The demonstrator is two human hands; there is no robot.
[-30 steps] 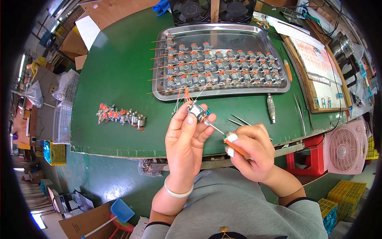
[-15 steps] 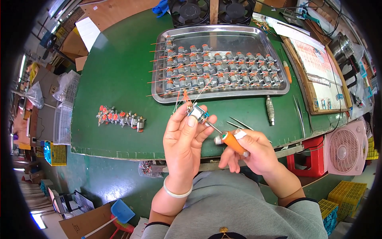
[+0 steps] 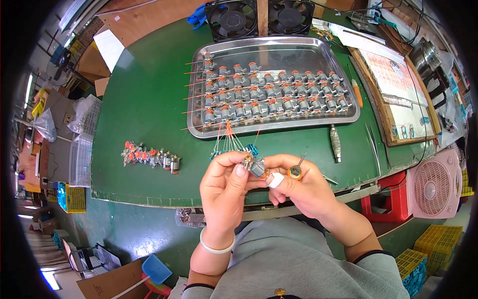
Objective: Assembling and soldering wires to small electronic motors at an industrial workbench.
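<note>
My left hand (image 3: 226, 187) pinches a small motor (image 3: 257, 168) between thumb and fingertips. It has a grey metal can, a brassy end with terminals and an orange rim. My right hand (image 3: 308, 192) keeps a screwdriver (image 3: 295, 172) with an orange handle tucked in its fingers, the shaft pointing up and away from the motor. White tape wraps my right thumb, whose tip meets the motor's orange end. Just beyond my left fingers, thin wires (image 3: 228, 142) with orange ends fan out, with blue pieces at their near ends.
A steel tray (image 3: 279, 43) holds rows of similar motors strung with orange wires. More motors (image 3: 151, 156) lie clustered at left. To the right are a grey-handled tool (image 3: 336, 144), tweezers (image 3: 372, 149), another orange-handled screwdriver (image 3: 356, 92) and a wooden board (image 3: 391, 133). Two black fans (image 3: 232, 21) stand behind.
The screwdriver tip has left the motor, and its shaft has swung upward. My right hand has moved left to touch the motor, which has been turned. Both hands sit slightly lower.
</note>
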